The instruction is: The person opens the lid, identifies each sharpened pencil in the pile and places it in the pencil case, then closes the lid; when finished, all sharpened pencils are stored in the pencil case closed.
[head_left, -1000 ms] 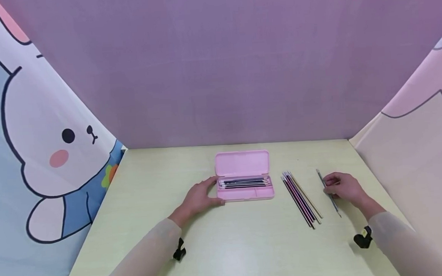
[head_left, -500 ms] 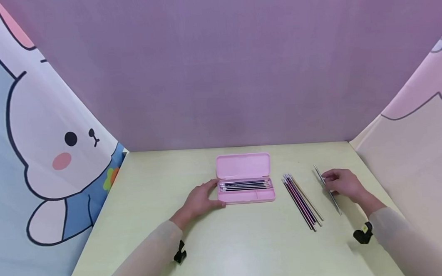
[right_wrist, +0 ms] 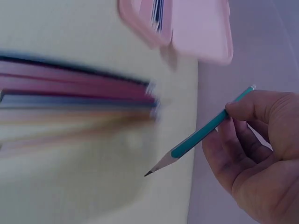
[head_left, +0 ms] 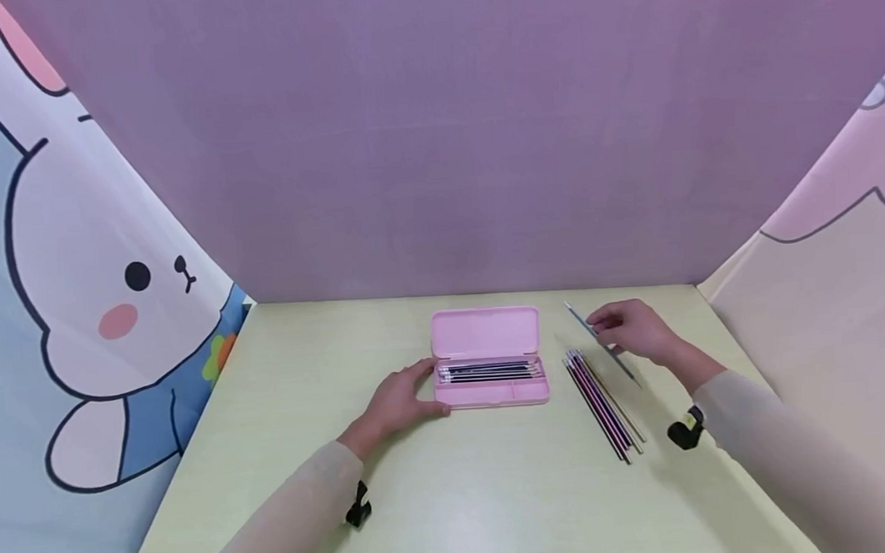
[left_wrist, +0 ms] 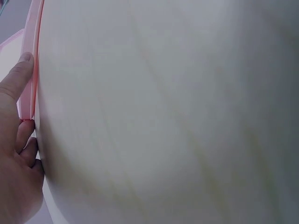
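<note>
My right hand [head_left: 633,329] pinches a teal pencil [right_wrist: 198,135] between thumb and fingers, above the table and behind the loose pencils. In the right wrist view its sharpened tip points down to the left. My left hand [head_left: 401,400] grips the left end of an open pink pencil case [head_left: 486,394], thumb at the front corner and fingers by the back. The left wrist view shows the thumb [left_wrist: 21,72] against the case's side. Several dark pencils [head_left: 488,372] lie side by side in the case's rear compartment. Its front compartment shows a small divider.
Several loose pencils [head_left: 603,406], dark, pink and gold, lie in a slanted bundle right of the case. The case's lid [head_left: 485,331] stands open toward the purple back wall [head_left: 465,142]. Printed fabric panels flank the pale table [head_left: 455,510] on both sides.
My right hand has lifted the teal pencil from the table's right side and carried it left and farther back, toward the case. The left hand has kept its place on the case.
</note>
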Available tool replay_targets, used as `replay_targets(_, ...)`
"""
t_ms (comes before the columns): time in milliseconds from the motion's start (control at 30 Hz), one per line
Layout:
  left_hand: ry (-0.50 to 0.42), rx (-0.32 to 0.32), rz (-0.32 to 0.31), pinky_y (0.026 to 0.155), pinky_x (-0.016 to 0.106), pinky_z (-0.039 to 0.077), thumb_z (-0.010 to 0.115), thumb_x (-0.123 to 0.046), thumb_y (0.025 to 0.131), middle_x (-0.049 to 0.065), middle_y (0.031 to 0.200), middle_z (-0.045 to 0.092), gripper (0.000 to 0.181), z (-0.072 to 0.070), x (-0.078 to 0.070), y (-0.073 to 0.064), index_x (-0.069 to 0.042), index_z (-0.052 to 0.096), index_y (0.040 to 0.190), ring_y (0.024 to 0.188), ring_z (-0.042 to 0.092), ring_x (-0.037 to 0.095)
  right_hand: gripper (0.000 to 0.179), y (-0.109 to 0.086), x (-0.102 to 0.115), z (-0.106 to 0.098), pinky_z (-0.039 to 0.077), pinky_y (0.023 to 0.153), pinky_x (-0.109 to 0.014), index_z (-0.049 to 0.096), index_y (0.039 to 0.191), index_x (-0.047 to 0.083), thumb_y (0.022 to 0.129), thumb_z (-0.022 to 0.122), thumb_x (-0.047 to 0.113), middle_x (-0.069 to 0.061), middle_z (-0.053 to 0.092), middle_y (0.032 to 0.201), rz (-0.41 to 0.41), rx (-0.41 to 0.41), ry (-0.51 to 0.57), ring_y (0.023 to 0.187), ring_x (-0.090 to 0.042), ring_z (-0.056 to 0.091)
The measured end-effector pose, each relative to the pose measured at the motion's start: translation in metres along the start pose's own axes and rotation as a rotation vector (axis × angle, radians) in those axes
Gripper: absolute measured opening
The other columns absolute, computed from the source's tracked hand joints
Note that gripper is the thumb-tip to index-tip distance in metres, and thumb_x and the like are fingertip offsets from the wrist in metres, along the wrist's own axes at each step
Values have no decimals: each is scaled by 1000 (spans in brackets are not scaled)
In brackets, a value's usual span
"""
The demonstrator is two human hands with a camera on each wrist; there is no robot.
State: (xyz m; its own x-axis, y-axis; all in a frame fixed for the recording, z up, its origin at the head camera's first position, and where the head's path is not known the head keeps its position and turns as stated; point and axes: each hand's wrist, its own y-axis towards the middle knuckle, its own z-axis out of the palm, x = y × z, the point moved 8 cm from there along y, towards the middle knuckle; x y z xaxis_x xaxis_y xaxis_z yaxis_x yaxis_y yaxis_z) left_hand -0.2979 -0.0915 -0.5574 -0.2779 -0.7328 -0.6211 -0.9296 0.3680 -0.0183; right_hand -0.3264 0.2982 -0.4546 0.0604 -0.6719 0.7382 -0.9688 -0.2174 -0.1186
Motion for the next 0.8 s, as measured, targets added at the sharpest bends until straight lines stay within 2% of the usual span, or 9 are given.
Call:
replay_targets(300,5,3,-5,115,57,42,85,-60,75,6,153,54,100,3,3,3,-26,42,158,138,53,36,26,35,53,53,63,70,-39,72,120,-2,94,67,0,-20,73,106,-102,137,24,83,-20,67)
replay_targets(467,26,7,-16,116,56,42,85,-61,74,4,154,54,101,5,6,4,-28,41,158,138,53,35,25,48,81,86,61,72,-33,76,115,1,91,70,-3,-19,75,105,-168,201,-10,84,-18,67)
replay_targets(633,16,9,-19,116,55,43,86,-60,74,4,153,55,100,3,5,3,-27,42,158,138,53,35,23,61,97,119,60,77,-28,80,108,7,89,72,-4,-7,76,98,-231,251,-88,86,-14,66)
replay_targets(800,3,16,-12,115,54,44,85,-59,76,5,152,56,98,2,3,3,-26,42,158,138,54,34,24,69,104,141,60,81,-28,81,104,9,87,72,-4,0,77,97,-256,270,-131,87,-12,67)
